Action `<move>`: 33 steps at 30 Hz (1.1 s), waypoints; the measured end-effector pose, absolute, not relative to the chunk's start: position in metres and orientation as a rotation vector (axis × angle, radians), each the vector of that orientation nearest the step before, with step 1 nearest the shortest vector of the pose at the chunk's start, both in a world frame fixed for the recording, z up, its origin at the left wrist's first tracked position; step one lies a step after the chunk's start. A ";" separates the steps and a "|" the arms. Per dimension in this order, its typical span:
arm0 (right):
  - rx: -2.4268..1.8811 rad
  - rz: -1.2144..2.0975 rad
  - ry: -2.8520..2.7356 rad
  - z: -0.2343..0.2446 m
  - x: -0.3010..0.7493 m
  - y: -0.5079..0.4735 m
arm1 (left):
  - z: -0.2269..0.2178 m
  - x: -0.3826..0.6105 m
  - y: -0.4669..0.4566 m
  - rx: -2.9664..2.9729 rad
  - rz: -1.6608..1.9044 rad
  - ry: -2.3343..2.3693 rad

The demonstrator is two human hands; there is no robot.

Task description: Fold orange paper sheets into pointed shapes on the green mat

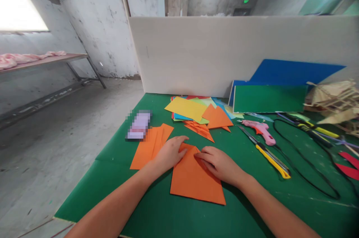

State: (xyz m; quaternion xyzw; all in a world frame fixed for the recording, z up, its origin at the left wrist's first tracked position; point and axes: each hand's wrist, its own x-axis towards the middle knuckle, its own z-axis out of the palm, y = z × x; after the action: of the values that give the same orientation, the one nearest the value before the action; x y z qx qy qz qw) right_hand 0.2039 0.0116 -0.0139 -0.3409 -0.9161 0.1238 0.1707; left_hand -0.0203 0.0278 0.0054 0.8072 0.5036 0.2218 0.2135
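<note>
A folded sheet of orange paper point(196, 182) lies on the green tabletop in front of me, its upper edge between my hands. My left hand point(169, 153) holds its upper left side, thumb on the paper and index finger bent around the top corner. With fingers curled, my right hand point(217, 160) grips the upper right side near a small crease. Left of the paper, partly behind my left hand, are more orange sheets point(143, 153) with fold lines. Folded orange pieces point(200, 130) sit just beyond my hands.
Coloured paper point(185, 108) is stacked at the back. A blurred-out rectangular object point(139, 125) lies at left. On the right are a pink glue gun point(260, 130) with a black cord, a yellow utility knife point(273, 161), pliers point(316, 133) and red pieces point(347, 170). A white board point(202, 55) stands behind.
</note>
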 end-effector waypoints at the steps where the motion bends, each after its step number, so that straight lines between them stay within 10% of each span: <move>1: -0.983 0.356 -2.609 -0.013 0.203 0.011 | 0.006 -0.022 0.030 2.229 0.618 1.423; 33: -1.082 0.302 -2.731 -0.009 0.193 0.008 | -0.003 -0.036 0.036 1.928 0.786 1.378</move>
State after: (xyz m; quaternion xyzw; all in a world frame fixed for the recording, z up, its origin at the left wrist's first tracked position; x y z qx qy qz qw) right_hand 0.1927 0.0080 -0.0088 -0.3650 -0.9206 0.1019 0.0943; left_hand -0.0356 0.0358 -0.0029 0.7324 0.5234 0.2985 0.3171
